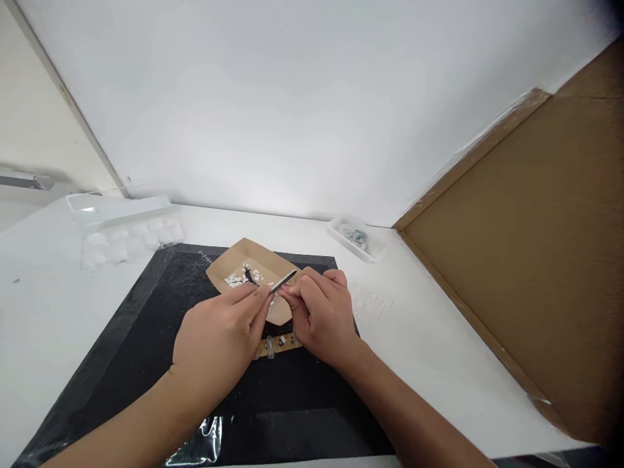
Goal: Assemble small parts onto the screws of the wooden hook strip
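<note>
- The left hand lies over a black mat, its thumb and forefinger pinched around a pair of dark tweezers.
- The tweezer tips reach forward into a scatter of small white pieces.
- The right hand sits just beside the left, the fingertips of the two nearly touching; its thumb and fingers are closed on a thin metal strip that slants up and to the right.
- The white pieces lie on a tan paper tray with rounded corners, which rests on the mat just beyond both hands.
- Under the hands, partly hidden, a narrow tan strip with small round metal parts lies on the mat.
- The mat covers the middle of a white table.
- At the far left of the table stands a clear plastic compartment tray, its lid open.
- At the far right, near the wall, sits a small clear dish holding greenish bits, too small to identify.
- A large brown cardboard sheet leans along the right side.
</note>
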Available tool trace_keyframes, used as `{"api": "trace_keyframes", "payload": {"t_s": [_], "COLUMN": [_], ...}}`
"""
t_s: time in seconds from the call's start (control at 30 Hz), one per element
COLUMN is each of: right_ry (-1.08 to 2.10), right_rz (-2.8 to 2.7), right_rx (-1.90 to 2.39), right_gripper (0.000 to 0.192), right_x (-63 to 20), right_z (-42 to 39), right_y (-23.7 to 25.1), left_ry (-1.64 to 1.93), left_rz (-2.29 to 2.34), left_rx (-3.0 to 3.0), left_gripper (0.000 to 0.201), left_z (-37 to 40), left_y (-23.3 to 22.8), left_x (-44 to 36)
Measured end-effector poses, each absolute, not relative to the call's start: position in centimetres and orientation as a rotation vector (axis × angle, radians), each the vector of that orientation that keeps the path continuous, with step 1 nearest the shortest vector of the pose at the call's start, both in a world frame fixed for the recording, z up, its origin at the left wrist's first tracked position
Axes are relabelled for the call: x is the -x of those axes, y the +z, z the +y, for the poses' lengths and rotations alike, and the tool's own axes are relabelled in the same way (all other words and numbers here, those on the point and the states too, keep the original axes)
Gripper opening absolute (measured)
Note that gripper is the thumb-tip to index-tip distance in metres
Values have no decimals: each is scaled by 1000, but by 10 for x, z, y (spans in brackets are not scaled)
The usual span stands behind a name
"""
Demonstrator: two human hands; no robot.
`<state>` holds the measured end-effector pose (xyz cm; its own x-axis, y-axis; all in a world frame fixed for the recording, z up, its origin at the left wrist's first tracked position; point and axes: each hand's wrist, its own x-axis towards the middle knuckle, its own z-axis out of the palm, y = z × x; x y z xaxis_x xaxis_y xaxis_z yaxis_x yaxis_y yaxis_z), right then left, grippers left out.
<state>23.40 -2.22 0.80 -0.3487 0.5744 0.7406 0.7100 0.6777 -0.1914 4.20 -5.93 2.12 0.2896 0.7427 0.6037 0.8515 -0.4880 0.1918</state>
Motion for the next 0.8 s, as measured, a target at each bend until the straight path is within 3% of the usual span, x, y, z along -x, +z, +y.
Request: {"api": "trace_keyframes", "payload": {"t_s": [0.27,0.4,0.8], "right_ry": [-66,70,214], "right_rz": [-1860,-1804,-1811], "right_rx": [1086,1138,1199], "right_gripper": [18,13,20], "right_x": [-251,-254,-259], "right_z": [-16,-18,-24], "right_y": [8,8,6], "left_ry": [-845,-646,-746], "left_rz": [-1661,-1771,-1349], "left_rx": [2281,2260,2296], "left_gripper": [24,35,25], "left_z": [-45,-31,-2], "left_y": [18,16,6], "left_x": [-28,-16,-9]}}
